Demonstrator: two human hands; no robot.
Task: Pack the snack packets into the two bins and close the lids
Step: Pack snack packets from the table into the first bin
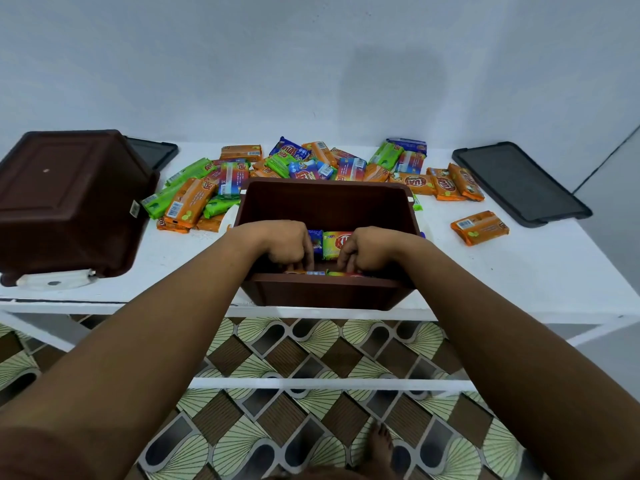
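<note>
Bare forearms point(156, 341) reach up from the bottom edge, above a patterned floor point(294, 355) on which a bare foot point(380, 445) stands. Beyond them a white table point(540, 271) carries everything else.

At the table's near edge, in the middle, an open brown bin point(322, 294) sits upright, and both hands are down inside it. The left hand point(287, 244) and the right hand point(369, 249) lie side by side, knuckles up, with fingers curled downward onto packets laid in the bin. Their fingertips are hidden behind the near wall, so I cannot tell whether either hand grips a packet or only presses on it. Between the hands show a yellow-green packet point(334, 243) and, touching its left side, a blue packet point(315, 242).

Left of the open bin and apart from it, a second brown bin point(69, 199) lies overturned, bottom up, with a white part point(52, 280) at its near rim. A dark lid point(154, 152) lies behind it, partly hidden. To the right of the open bin one orange packet point(479, 227) lies alone.

Behind the open bin the loose snack packets point(311, 164) are heaped in orange, green, blue and rainbow wrappers across the table's far side. Another dark lid point(519, 183) lies flat at the far right corner. A plain pale wall point(311, 64) stands behind.
</note>
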